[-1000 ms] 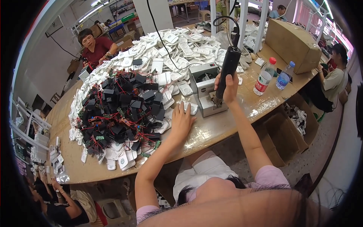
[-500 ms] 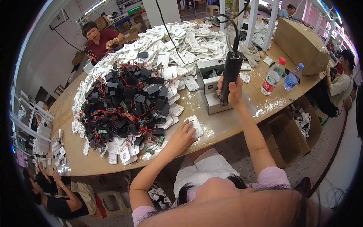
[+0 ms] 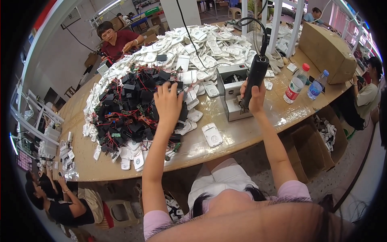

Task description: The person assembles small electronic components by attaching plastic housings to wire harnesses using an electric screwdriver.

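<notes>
Over the heap of black wired parts (image 3: 129, 94), the left hand (image 3: 168, 105) is hanging open, while the right hand (image 3: 254, 99) is gripping a black corded tool (image 3: 257, 72); a white cover (image 3: 212, 135) is lying near the edge of the table (image 3: 242, 131). Lifting parts singly, without tugging, should avoid tangles.

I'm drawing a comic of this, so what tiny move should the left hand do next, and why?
Maybe the left hand should pinch one black box: it is spread over the dark pile, a white casing lies by itself, and the right hand holds the black tool.
</notes>
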Demonstrator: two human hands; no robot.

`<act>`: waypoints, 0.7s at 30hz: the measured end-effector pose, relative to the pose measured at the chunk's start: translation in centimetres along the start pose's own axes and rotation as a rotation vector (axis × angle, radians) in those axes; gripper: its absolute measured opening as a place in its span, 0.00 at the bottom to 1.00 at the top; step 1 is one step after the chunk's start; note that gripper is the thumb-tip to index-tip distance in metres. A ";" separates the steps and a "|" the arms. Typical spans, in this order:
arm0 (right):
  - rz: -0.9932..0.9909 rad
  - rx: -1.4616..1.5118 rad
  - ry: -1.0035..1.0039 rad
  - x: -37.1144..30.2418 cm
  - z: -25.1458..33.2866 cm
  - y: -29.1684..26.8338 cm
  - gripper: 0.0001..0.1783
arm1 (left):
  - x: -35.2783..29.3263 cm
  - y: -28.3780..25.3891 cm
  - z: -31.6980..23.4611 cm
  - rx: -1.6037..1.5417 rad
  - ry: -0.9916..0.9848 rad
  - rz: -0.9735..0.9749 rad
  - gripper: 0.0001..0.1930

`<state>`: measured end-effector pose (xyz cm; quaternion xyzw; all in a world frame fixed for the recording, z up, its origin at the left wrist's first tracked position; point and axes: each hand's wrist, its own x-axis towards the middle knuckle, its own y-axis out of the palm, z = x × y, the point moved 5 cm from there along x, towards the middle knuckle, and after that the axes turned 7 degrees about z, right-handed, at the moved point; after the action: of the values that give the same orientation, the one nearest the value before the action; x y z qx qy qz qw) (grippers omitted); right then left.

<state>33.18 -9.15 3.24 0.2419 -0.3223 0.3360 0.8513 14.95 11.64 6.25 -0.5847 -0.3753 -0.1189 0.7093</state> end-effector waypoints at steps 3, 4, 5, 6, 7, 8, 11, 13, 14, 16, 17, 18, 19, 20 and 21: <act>-0.005 -0.002 0.001 -0.1 0.1 0.4 0.33 | 3.5 2.3 3.6 0.111 0.002 -0.051 0.15; -0.004 -0.001 -0.005 -0.2 0.3 0.6 0.33 | 4.5 2.7 4.6 0.114 0.004 -0.057 0.15; -0.025 -0.015 0.011 -0.3 0.6 0.5 0.35 | 5.6 3.3 5.3 0.138 -0.020 0.048 0.15; -0.046 -0.029 0.027 -0.5 0.8 0.4 0.37 | 6.4 4.1 5.8 0.163 -0.045 0.152 0.16; -0.047 -0.032 0.020 -0.7 1.1 0.2 0.37 | 7.0 4.3 6.0 0.162 -0.041 0.146 0.16; -0.050 -0.030 0.035 -0.9 1.2 0.0 0.38 | 7.5 4.6 5.6 0.226 0.042 0.153 0.16; -0.083 -0.012 0.047 -1.9 1.8 -0.2 0.39 | 9.1 6.8 4.9 0.248 0.161 0.146 0.17; -0.117 -0.003 0.043 -2.3 2.5 -0.2 0.40 | 10.2 8.9 4.5 0.216 0.119 0.172 0.17; -0.138 0.010 0.035 -2.5 3.0 -0.3 0.40 | 10.6 9.8 4.1 0.195 0.074 0.267 0.17; -0.166 0.017 0.027 -3.0 3.8 -0.4 0.41 | 11.1 10.8 3.3 0.186 0.044 0.310 0.16; -0.171 0.010 0.024 -3.1 4.0 -0.4 0.41 | 11.3 11.7 3.2 0.182 0.004 0.356 0.15; -0.162 0.032 0.021 -3.3 4.2 -0.1 0.42 | 11.3 12.8 4.5 0.158 -0.046 0.389 0.10; -0.152 0.057 0.020 -3.4 4.3 0.3 0.42 | 11.1 13.6 5.8 0.162 -0.051 0.387 0.10; -0.161 0.048 0.019 -3.6 4.5 -0.2 0.42 | 11.2 13.0 5.4 0.146 -0.076 0.342 0.08; -0.149 0.053 0.021 -3.9 4.6 -0.5 0.42 | 11.1 12.5 5.1 0.132 -0.105 0.297 0.07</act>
<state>29.56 -13.98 3.46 0.2843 -0.2854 0.2828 0.8705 28.26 22.91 4.64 -0.5914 -0.3283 0.0429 0.7353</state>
